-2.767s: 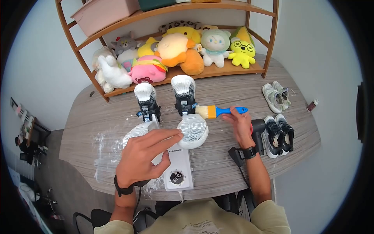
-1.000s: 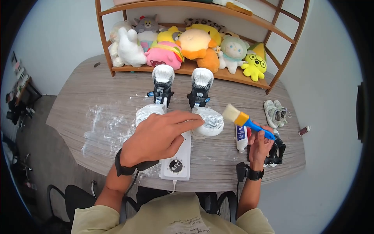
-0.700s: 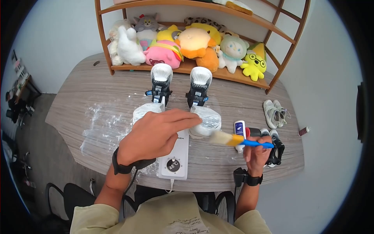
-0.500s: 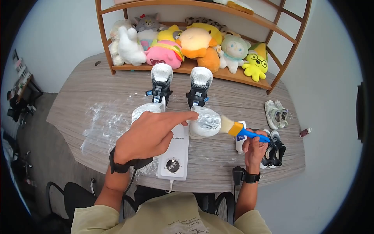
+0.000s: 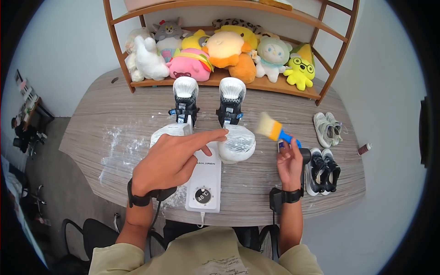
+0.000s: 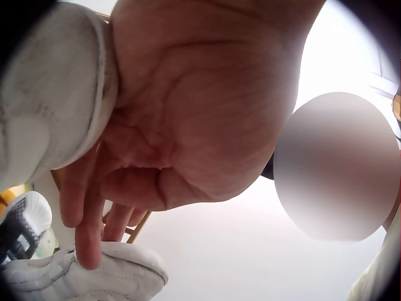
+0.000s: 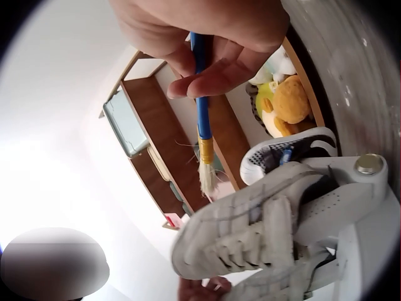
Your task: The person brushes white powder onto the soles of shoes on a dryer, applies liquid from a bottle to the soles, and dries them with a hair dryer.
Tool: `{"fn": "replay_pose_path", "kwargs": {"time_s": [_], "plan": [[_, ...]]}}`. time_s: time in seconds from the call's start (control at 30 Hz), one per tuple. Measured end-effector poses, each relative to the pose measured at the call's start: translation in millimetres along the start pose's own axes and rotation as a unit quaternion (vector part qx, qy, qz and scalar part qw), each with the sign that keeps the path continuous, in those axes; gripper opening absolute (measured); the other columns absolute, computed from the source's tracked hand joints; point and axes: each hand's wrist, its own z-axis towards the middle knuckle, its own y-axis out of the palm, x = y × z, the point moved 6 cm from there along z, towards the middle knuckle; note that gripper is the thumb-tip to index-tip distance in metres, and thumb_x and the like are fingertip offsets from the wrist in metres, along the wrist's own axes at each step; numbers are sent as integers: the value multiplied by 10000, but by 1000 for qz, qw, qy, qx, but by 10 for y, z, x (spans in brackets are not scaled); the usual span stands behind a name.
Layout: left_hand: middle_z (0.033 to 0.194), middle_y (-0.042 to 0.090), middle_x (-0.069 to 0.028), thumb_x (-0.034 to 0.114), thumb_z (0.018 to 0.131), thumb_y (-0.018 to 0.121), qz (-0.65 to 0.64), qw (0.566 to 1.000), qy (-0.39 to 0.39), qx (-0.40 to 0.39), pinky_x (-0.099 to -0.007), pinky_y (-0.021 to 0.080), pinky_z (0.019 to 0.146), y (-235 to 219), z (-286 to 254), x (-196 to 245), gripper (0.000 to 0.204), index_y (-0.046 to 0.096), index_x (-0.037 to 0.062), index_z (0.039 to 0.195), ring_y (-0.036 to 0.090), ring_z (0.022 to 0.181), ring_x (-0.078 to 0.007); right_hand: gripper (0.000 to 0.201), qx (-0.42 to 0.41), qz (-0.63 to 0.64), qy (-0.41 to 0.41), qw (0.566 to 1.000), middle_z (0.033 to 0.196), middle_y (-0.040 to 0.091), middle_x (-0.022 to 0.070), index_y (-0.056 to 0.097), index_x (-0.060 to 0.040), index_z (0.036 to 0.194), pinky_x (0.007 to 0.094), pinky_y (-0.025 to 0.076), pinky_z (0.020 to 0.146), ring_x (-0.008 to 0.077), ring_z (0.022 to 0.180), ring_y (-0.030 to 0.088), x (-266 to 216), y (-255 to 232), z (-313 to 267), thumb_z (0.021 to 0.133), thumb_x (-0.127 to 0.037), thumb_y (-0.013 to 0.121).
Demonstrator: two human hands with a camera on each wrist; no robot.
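In the head view, my left hand (image 5: pixel 165 162) reaches over the dryer, its index fingertip at the edge of the pale, wavy sole of a white shoe (image 5: pixel 237 143). Another white shoe (image 5: pixel 166 132) is partly covered by that hand. Both are mounted soles up on a white shoe dryer (image 5: pixel 203 181) whose dial reads 48°C. My right hand (image 5: pixel 289 166) pinches the blue handle of a flat paintbrush (image 5: pixel 275 131), its pale bristles apart from the sole. From the right wrist, the brush (image 7: pixel 205 135) hangs near the white shoe's (image 7: pixel 235 229) toe.
Two dark shoes (image 5: pixel 185 98) with white soles stand beyond the white pair on the dryer. White powder (image 5: pixel 121 149) marks the table's left. At right are black sneakers (image 5: pixel 322 172), light shoes (image 5: pixel 326 129) and a small bottle (image 5: pixel 364 149). A shelf (image 5: pixel 288 87) of plush toys stands behind.
My right hand has shifted slightly left and raised the brush, whose bristles have moved from the sole's right edge to farther back. The left hand's fingertip stays by the sole.
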Motion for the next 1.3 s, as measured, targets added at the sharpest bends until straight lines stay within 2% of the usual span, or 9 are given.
{"fn": "replay_pose_path", "kwargs": {"time_s": [0.1,0.23,0.33,0.53,0.67,0.77,0.97,1.07,1.3], "plan": [[1162,668,-106,-92,588,424,-17,1000,-20,-3,-314,543,694,-6,9,26,754,545,80,1312,704,886,-238,263,49,-104,-1,993,961,667,63,565,-84,1129,206,404,529,78,571,482,196,23,29,944,-261,625],[1166,664,-116,-74,572,439,5,1000,-18,-10,-303,541,662,-10,12,74,756,552,76,1304,705,869,-236,296,97,-231,-52,967,994,672,79,562,-54,1129,219,413,536,87,568,480,173,-129,85,939,-270,632],[1168,662,-118,-66,558,444,18,999,-24,-23,-301,539,653,0,31,66,753,563,70,1289,705,859,-235,309,100,-246,-87,960,886,628,11,579,-62,1149,210,423,538,63,593,495,89,-134,70,934,-275,638],[1147,665,-132,-53,543,443,3,1000,-17,-24,-310,539,685,19,49,69,737,572,40,1263,704,861,-261,306,30,37,-29,998,894,667,64,588,-2,1126,263,429,493,110,563,558,185,-101,52,931,-230,649],[1130,668,-150,-40,539,453,4,999,-19,-28,-330,536,712,33,66,95,747,561,33,1274,707,862,-280,310,57,-237,-75,967,974,693,104,613,12,1108,243,443,500,97,593,578,181,51,-18,929,-238,652],[1085,680,-126,-54,572,472,10,1000,4,2,-300,511,585,42,74,109,720,581,74,1272,704,827,-230,346,84,-236,-73,965,1063,683,127,591,8,1145,232,455,513,95,607,581,138,1,-6,933,-261,644],[1113,669,-145,-40,558,464,-7,1000,-10,5,-325,540,711,67,88,134,713,577,47,1257,706,861,-268,425,1,29,-33,999,1166,649,115,530,-27,1243,223,463,537,97,677,595,178,-115,72,942,-311,625],[1109,671,-134,-24,544,472,-4,1000,-12,1,-310,529,685,74,94,140,713,581,39,1246,711,851,-263,387,18,-61,-7,998,1135,660,106,569,-30,1206,222,465,539,100,693,599,229,-16,24,939,-304,631],[1102,669,-138,-6,533,481,7,1000,-11,-2,-305,520,663,72,98,153,710,585,33,1234,712,841,-257,332,77,-261,-108,956,907,680,85,637,5,1095,234,468,525,111,618,591,111,29,-34,931,-284,645]]}}
